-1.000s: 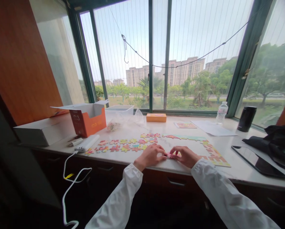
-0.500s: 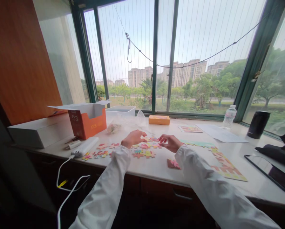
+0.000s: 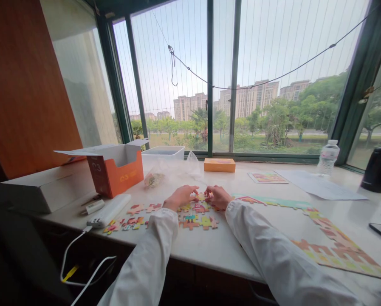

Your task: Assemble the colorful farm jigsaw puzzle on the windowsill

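My left hand (image 3: 181, 197) reaches over the jigsaw pieces, its fingers stretched and a little apart, the fingertips beside a yellow puzzle piece (image 3: 201, 196). From the other side my right hand (image 3: 219, 197) bends its fingers in a pinch at that piece's right edge; the fingertips are small and partly hidden. Below and between the hands lie colourful pieces, among them a pink one (image 3: 200, 207) and a yellow-green one (image 3: 207, 221). More loose pieces (image 3: 134, 223) are spread left of my left sleeve. A partly joined puzzle border (image 3: 332, 233) runs along the right.
An orange box (image 3: 115, 176), a white power strip (image 3: 110, 210) and a clear bag of pieces (image 3: 154, 179) stand left. Toward the window are a white tub (image 3: 165, 153) and a small orange box (image 3: 219, 165). A picture card (image 3: 267, 177), paper (image 3: 320, 185), bottle (image 3: 328, 158) and black cup (image 3: 379, 170) lie right.
My hands have come closer together over the pieces, the right one moving left toward the left one. The view has shifted slightly, and the dark red piece near my right sleeve no longer shows.
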Tool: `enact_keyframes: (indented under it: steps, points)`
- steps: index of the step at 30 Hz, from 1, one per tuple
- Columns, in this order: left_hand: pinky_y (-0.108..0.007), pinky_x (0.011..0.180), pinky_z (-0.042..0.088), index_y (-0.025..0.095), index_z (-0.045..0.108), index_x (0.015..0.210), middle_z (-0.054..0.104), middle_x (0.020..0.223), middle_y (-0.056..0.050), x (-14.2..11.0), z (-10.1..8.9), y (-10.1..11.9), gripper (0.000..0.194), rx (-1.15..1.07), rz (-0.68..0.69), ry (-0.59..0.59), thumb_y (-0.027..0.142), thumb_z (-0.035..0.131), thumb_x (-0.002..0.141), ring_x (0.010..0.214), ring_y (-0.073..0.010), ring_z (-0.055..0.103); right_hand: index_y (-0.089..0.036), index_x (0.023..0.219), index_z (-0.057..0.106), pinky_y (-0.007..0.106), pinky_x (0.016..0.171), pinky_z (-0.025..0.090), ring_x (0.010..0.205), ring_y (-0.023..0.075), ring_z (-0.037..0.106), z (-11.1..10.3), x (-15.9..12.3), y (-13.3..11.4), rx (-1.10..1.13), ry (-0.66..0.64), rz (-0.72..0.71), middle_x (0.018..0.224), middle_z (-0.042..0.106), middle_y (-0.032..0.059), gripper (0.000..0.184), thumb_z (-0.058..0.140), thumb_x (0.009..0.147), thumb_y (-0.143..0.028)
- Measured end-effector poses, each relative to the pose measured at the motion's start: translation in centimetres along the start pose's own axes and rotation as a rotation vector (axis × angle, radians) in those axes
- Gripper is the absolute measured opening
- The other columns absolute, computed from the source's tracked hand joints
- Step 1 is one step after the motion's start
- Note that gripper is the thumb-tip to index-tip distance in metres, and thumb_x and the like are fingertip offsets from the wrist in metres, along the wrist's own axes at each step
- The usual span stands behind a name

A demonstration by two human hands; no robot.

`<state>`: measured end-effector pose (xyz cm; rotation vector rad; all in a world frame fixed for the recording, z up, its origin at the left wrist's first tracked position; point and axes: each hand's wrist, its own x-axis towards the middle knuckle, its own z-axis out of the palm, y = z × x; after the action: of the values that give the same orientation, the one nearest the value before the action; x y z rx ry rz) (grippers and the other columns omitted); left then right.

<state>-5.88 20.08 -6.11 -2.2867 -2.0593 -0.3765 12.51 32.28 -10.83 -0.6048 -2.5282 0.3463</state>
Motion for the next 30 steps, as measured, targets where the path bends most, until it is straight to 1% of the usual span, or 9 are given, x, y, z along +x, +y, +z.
enact_keyframes:
  steps: [2, 5, 9, 13, 16, 19, 23, 26, 30]
  points:
    - [-0.034, 0.093, 0.051, 0.023, 0.059, 0.132, 0.073, 0.112, -0.006, 0.2, 0.1, 0.0, 0.050, -0.013, 0.008, 0.007, 0.031, 0.070, 0.083, 0.105, -0.0231, 0.066, -0.023, 0.086, 0.065, 0.032, 0.083, 0.042, 0.095, 0.0219, 0.061, -0.3, -0.2, -0.6, -0.009, -0.007, 0.040, 0.087, 0.067, 0.0020, 0.013, 0.074, 0.078, -0.027]
    - [-0.036, 0.098, 0.048, 0.020, 0.059, 0.131, 0.071, 0.117, -0.009, 0.1, 0.0, 0.0, 0.049, -0.008, 0.031, 0.027, 0.029, 0.069, 0.084, 0.111, -0.0245, 0.062, -0.024, 0.087, 0.065, 0.034, 0.087, 0.039, 0.099, 0.0232, 0.059, -0.9, -0.3, -1.4, -0.023, -0.036, 0.080, 0.087, 0.066, 0.0029, 0.011, 0.073, 0.080, -0.028]
    - [-0.040, 0.102, 0.046, 0.019, 0.059, 0.132, 0.067, 0.125, -0.012, -0.4, -1.1, 0.7, 0.049, -0.016, 0.098, 0.123, 0.030, 0.068, 0.086, 0.118, -0.0275, 0.059, -0.023, 0.092, 0.063, 0.037, 0.091, 0.034, 0.102, 0.0240, 0.058, -2.5, -0.1, -1.7, -0.013, -0.004, 0.005, 0.089, 0.068, 0.0033, 0.016, 0.074, 0.082, -0.029]
    - [-0.038, 0.095, 0.049, 0.022, 0.065, 0.124, 0.071, 0.115, -0.008, -0.7, -2.5, 2.3, 0.042, -0.089, 0.181, 0.201, 0.037, 0.069, 0.085, 0.104, -0.0245, 0.064, -0.023, 0.092, 0.063, 0.037, 0.090, 0.034, 0.101, 0.0242, 0.059, -5.8, -0.7, -1.3, -0.051, 0.031, -0.098, 0.091, 0.071, 0.0037, 0.020, 0.077, 0.080, -0.031]
    - [-0.034, 0.090, 0.050, 0.023, 0.070, 0.116, 0.073, 0.109, -0.006, -0.4, -3.0, 4.3, 0.039, -0.178, 0.259, 0.219, 0.042, 0.072, 0.081, 0.096, -0.0218, 0.065, -0.022, 0.089, 0.064, 0.037, 0.091, 0.034, 0.101, 0.0240, 0.060, -8.9, -2.6, -0.8, -0.084, 0.005, -0.178, 0.092, 0.072, 0.0043, 0.023, 0.078, 0.079, -0.036]
    - [-0.032, 0.088, 0.049, 0.022, 0.072, 0.114, 0.074, 0.106, -0.006, 0.5, -3.1, 6.9, 0.042, -0.257, 0.344, 0.169, 0.044, 0.074, 0.079, 0.096, -0.0212, 0.066, -0.022, 0.091, 0.065, 0.038, 0.094, 0.034, 0.100, 0.0235, 0.061, -12.0, -5.5, -0.2, -0.088, -0.042, -0.214, 0.093, 0.072, 0.0040, 0.027, 0.079, 0.078, -0.041]
    - [-0.030, 0.087, 0.048, 0.022, 0.073, 0.111, 0.075, 0.104, -0.004, 1.9, -2.9, 10.7, 0.041, -0.318, 0.428, 0.014, 0.046, 0.074, 0.078, 0.094, -0.0206, 0.067, -0.022, 0.095, 0.066, 0.040, 0.095, 0.035, 0.098, 0.0237, 0.061, -14.8, -9.3, 1.0, -0.071, -0.123, -0.200, 0.096, 0.071, 0.0046, 0.033, 0.079, 0.075, -0.045]
    - [-0.028, 0.083, 0.048, 0.023, 0.073, 0.108, 0.075, 0.101, -0.003, 2.6, -2.3, 12.8, 0.039, -0.347, 0.426, -0.099, 0.047, 0.074, 0.077, 0.089, -0.0187, 0.067, -0.023, 0.096, 0.066, 0.039, 0.093, 0.037, 0.097, 0.0236, 0.062, -15.3, -11.3, 2.2, -0.039, -0.188, -0.183, 0.097, 0.071, 0.0046, 0.035, 0.079, 0.074, -0.047]
    - [-0.027, 0.077, 0.047, 0.020, 0.070, 0.106, 0.072, 0.098, -0.003, 2.7, -0.9, 14.1, 0.042, -0.363, 0.387, -0.182, 0.047, 0.077, 0.073, 0.085, -0.0179, 0.064, -0.023, 0.094, 0.064, 0.037, 0.093, 0.038, 0.101, 0.0234, 0.063, -14.0, -12.8, 3.3, 0.018, -0.229, -0.170, 0.100, 0.071, 0.0039, 0.035, 0.078, 0.075, -0.049]
